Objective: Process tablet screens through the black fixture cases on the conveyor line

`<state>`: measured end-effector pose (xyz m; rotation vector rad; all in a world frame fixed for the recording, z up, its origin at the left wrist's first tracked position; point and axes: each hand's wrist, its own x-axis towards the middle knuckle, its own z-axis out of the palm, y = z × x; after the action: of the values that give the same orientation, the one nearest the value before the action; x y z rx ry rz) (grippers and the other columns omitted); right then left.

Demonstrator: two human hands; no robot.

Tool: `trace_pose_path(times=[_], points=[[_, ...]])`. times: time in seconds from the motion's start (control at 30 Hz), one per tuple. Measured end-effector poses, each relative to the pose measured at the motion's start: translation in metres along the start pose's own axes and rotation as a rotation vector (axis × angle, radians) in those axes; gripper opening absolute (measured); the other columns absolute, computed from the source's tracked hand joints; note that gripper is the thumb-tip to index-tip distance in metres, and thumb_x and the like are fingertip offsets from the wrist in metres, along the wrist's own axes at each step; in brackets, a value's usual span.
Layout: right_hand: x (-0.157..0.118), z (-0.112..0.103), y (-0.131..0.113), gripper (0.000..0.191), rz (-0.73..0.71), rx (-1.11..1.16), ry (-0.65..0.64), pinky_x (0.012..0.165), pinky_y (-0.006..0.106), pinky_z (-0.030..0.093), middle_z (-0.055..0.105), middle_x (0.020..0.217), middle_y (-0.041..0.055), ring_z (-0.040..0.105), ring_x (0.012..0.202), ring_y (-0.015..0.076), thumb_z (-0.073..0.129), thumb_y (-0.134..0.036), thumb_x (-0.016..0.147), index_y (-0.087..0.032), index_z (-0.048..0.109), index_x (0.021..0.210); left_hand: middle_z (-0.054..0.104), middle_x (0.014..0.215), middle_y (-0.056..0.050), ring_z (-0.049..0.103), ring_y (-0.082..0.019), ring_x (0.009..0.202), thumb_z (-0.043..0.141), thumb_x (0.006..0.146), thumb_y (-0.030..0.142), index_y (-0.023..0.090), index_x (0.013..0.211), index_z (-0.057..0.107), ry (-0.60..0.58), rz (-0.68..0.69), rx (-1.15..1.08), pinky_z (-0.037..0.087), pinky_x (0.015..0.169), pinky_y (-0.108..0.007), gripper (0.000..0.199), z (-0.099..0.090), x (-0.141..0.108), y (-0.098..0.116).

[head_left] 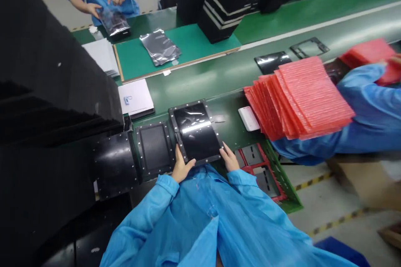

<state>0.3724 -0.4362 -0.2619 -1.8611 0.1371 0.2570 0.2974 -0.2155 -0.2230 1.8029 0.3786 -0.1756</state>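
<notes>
Both my hands grip a black rectangular tray [205, 159] with light dots along its rim, and a glossy black panel [197, 128] lies in it. My left hand [182, 167] is closed on the near left corner, thumb along the near edge. At the near right corner, my right hand [229, 157] is closed on the rim, with some fingers hidden beneath. Just left of it lies a similar black tray [155, 147] with a dark, dull inside. Another dotted black plate [114, 166] sits further left.
Tall black stacks [62, 71] rise close on my left. To the right are red bubble-wrap pouches [313, 96], a white device [249, 118] and a green crate [291, 198]. A co-worker's blue sleeve [360, 112] reaches in there. Across the green bench [200, 79], another person handles a silvery bag [114, 23].
</notes>
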Motion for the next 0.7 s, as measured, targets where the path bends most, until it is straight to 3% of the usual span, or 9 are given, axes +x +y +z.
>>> trace_pose_path(times=[0.17,0.23,0.33,0.4,0.47,0.57,0.7], points=[[0.013,-0.015,0.002,0.076,-0.092,0.059,-0.250,0.114,0.044,0.026,0.048,0.140,0.0069,0.039,0.133,0.0278,0.061,-0.062,0.072,-0.024,0.048,0.136,0.022,0.155,-0.009,0.016,-0.021,0.144,0.055,0.081,0.044,0.020,0.149,0.006,0.139,-0.030,0.032,0.015,0.119,-0.037,0.088,0.006,-0.009,-0.002],[0.042,-0.013,-0.007,0.079,-0.135,0.073,-0.364,0.115,0.043,0.023,0.042,0.145,0.0053,0.033,0.136,0.0274,0.063,-0.060,0.070,-0.026,0.043,0.139,0.027,0.153,-0.010,0.022,-0.023,0.142,0.058,0.078,0.043,0.019,0.149,0.010,0.183,-0.013,0.069,0.020,0.118,-0.038,0.088,-0.001,0.014,0.011],[0.110,0.006,-0.038,0.080,-0.175,0.113,-0.492,0.116,0.042,0.020,0.037,0.148,0.0032,0.027,0.139,0.0258,0.061,-0.060,0.070,-0.027,0.041,0.140,0.034,0.149,-0.011,0.032,-0.021,0.138,0.054,0.081,0.038,0.020,0.144,0.025,0.320,-0.013,0.129,0.026,0.115,-0.039,0.071,-0.023,0.080,0.045],[0.155,0.026,-0.064,0.074,-0.218,0.140,-0.482,0.116,0.041,0.020,0.040,0.146,0.0036,0.027,0.139,0.0247,0.057,-0.061,0.072,-0.026,0.045,0.137,0.042,0.144,-0.011,0.039,-0.020,0.134,0.047,0.087,0.036,0.020,0.137,0.036,0.429,-0.042,0.147,0.030,0.112,-0.040,0.053,-0.040,0.124,0.067],[0.187,0.044,-0.084,0.068,-0.244,0.170,-0.458,0.114,0.041,0.025,0.046,0.140,0.0043,0.035,0.134,0.0248,0.055,-0.061,0.074,-0.026,0.048,0.131,0.052,0.134,-0.013,0.047,-0.020,0.127,0.045,0.089,0.035,0.019,0.126,0.045,0.507,-0.060,0.163,0.035,0.108,-0.040,0.040,-0.051,0.151,0.080],[0.202,0.055,-0.092,0.053,-0.265,0.195,-0.448,0.105,0.041,0.037,0.059,0.121,0.0042,0.051,0.116,0.0250,0.054,-0.058,0.075,-0.026,0.053,0.118,0.061,0.119,-0.011,0.056,-0.020,0.115,0.048,0.089,0.035,0.018,0.111,0.052,0.544,-0.049,0.182,0.039,0.104,-0.039,0.028,-0.054,0.160,0.082],[0.199,0.053,-0.089,0.035,-0.304,0.174,-0.404,0.096,0.040,0.043,0.062,0.100,0.0030,0.056,0.098,0.0234,0.054,-0.050,0.074,-0.025,0.055,0.100,0.064,0.109,-0.010,0.059,-0.020,0.107,0.048,0.089,0.036,0.017,0.105,0.054,0.552,0.004,0.265,0.042,0.100,-0.037,0.025,-0.049,0.157,0.082]])
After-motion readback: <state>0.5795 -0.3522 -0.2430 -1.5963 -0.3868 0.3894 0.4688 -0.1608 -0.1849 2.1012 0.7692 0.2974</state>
